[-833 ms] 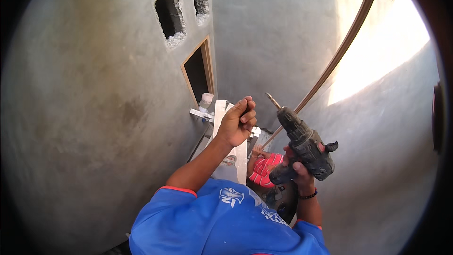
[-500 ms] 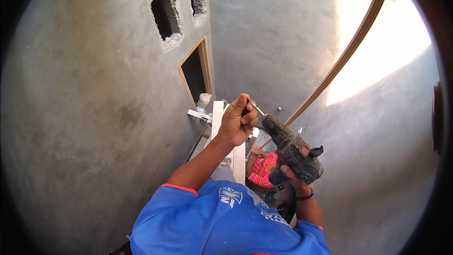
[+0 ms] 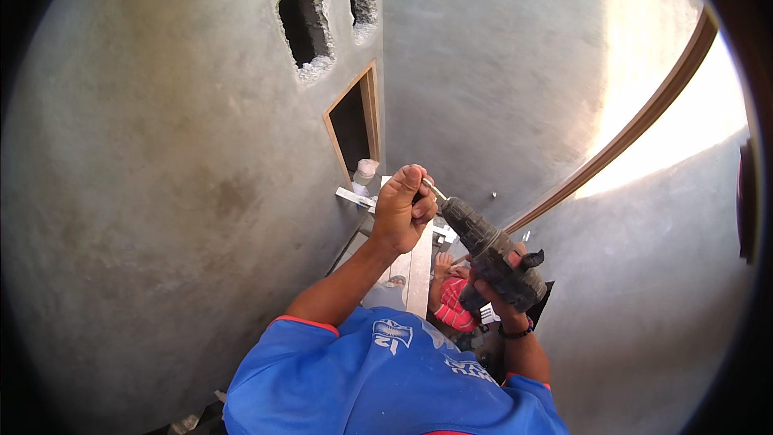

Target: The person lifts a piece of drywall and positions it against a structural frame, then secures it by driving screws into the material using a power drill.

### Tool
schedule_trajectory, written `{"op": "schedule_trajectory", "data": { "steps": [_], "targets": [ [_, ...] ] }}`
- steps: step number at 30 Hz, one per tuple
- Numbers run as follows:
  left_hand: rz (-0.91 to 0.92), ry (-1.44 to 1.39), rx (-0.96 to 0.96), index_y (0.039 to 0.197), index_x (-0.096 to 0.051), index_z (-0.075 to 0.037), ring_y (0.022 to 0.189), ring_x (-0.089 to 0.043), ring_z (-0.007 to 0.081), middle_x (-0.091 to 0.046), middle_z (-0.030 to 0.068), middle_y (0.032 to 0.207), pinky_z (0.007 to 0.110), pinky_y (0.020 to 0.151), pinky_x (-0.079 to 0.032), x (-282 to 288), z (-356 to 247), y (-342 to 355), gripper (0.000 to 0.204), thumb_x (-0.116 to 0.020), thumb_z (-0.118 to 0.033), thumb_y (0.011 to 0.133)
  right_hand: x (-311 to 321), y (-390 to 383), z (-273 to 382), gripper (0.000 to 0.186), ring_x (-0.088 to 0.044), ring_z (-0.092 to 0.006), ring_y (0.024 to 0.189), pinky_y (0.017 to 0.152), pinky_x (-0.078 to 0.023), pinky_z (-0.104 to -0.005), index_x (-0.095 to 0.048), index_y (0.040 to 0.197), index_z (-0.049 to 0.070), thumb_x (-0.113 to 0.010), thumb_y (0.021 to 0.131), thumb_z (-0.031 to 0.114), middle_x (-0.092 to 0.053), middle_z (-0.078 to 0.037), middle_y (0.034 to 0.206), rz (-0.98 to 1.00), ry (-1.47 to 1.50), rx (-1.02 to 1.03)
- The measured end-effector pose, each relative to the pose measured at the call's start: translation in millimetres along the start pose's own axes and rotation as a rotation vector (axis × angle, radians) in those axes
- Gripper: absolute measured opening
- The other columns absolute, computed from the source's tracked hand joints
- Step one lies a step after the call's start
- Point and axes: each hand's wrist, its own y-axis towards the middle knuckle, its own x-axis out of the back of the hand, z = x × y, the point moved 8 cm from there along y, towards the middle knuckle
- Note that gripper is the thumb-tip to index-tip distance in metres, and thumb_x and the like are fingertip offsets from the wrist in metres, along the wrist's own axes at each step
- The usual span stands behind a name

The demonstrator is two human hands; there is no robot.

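- Middle of the frame: the drill (image 3: 491, 251) points up and left, its bit (image 3: 436, 191) ending at the fingertips of the left hand (image 3: 398, 211).
- The right hand (image 3: 494, 296), lower right of centre, is wrapped around the drill's handle.
- The left hand's fingers are curled in narrowly, thumb by forefinger; I cannot tell whether they close on the bit's tip or on some small thing.
- Just changed: the bit stood apart from the left hand at first, then came in to its fingers, and is there now. For the work, this means both hands now meet at the bit.
- The brown strip (image 3: 628, 135), upper right, has swung lower and further right; its lower end nears a co-worker's hand (image 3: 444, 264).
- The co-worker's red sleeve (image 3: 455, 304) shows below the drill.
- Left of the drill, a pale plank (image 3: 419, 274) runs down to the blue shirt (image 3: 362, 379).
- Upper left: two rough holes (image 3: 304, 26) in the grey wall (image 3: 161, 113), above a wood-framed opening (image 3: 352, 130).
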Motion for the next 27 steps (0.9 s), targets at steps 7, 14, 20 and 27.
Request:
{"op": "schedule_trajectory", "data": {
  "steps": [7,14,20,27],
  "targets": [
    [-0.008,0.114,-0.084,0.1,-0.057,-0.01,0.048,-0.037,0.0067,-0.051,-0.0007,0.074,0.022,0.044,-0.028,-4.2,-14.7,-10.1,0.022,-0.057,-0.031,0.093,-24.0,9.7,6.6,0.044,-0.057,-0.0148,0.092,0.081,-0.046,-0.0303,-0.052,0.115,0.005,-0.073,0.078,0.014,-0.057,-0.004,0.1,0.103,0.241,-0.017],
    [-0.166,0.247,-0.25,0.11,-0.054,-0.009,0.044,-0.033,0.0077,-0.043,-0.0008,0.067,0.023,0.039,-0.026,18.2,-113.4,5.7,0.023,-0.05,-0.028,0.098,-41.0,8.9,-2.0,0.057,-0.061,-0.0181,0.082,0.072,-0.051,-0.0306,-0.051,0.121,0.002,-0.073,0.076,0.03,-0.061,-0.009,0.108,0.005,0.605,-0.037],
    [-0.465,0.999,-1.05,0.084,-0.058,-0.005,0.045,-0.043,0.0064,-0.048,-0.0042,0.058,0.024,0.041,-0.035,-40.7,-372.3,31.4,0.019,-0.059,-0.023,0.092,-31.9,22.2,1.3,0.056,-0.061,-0.0205,0.074,0.066,-0.052,-0.032,-0.05,0.119,0.001,-0.071,0.074,0.028,-0.062,-0.012,0.105,-0.016,0.579,0.02],
    [-1.031,1.831,-1.675,0.125,-0.039,-0.004,0.078,-0.064,0.0373,-0.066,0.0175,0.08,0.044,0.071,-0.051,-185.5,-556.2,34.8,0.063,-0.07,-0.038,0.082,-28.1,45.8,-1.4,0.055,-0.061,-0.0223,0.07,0.061,-0.054,-0.0348,-0.049,0.117,0.0,-0.067,0.074,0.028,-0.061,-0.014,0.103,-0.007,0.592,0.077]
  ]
}}
